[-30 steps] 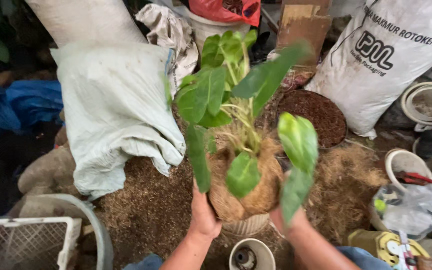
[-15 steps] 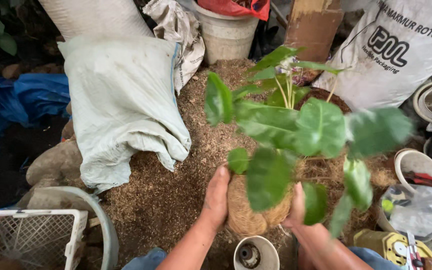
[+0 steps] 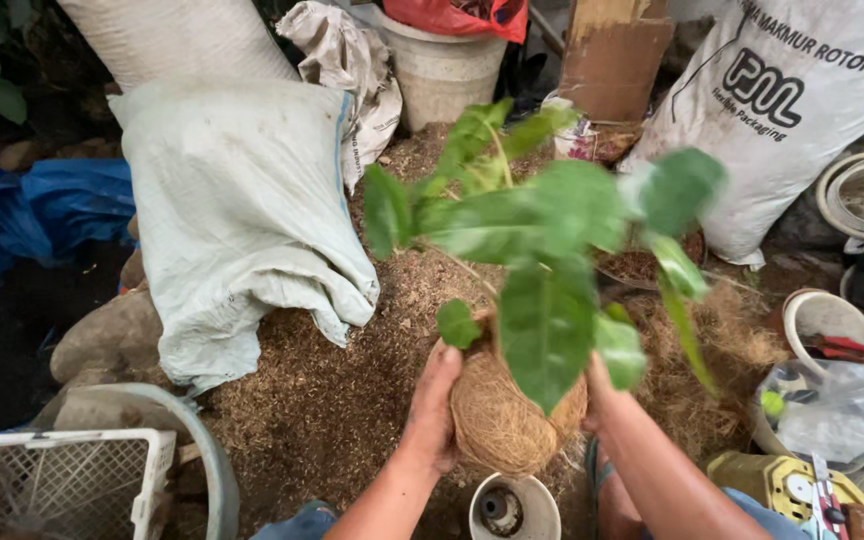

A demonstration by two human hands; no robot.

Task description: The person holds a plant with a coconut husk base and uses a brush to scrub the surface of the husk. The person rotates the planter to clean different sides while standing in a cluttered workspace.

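Both hands, left hand (image 3: pixel 434 405) and right hand (image 3: pixel 600 395), clasp the fibre-wrapped root ball (image 3: pixel 502 420); the plant (image 3: pixel 542 240) leans away, its green leaves blurred.

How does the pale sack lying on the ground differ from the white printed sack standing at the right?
The pale sack lies slumped flat on the husk-covered ground, while the white printed sack stands upright and bulging. The pale sack is plain, greenish-grey and stained; the white printed sack carries dark lettering. The pale sack is left of the plant held by both hands; the printed sack is right of it. Both look woven.
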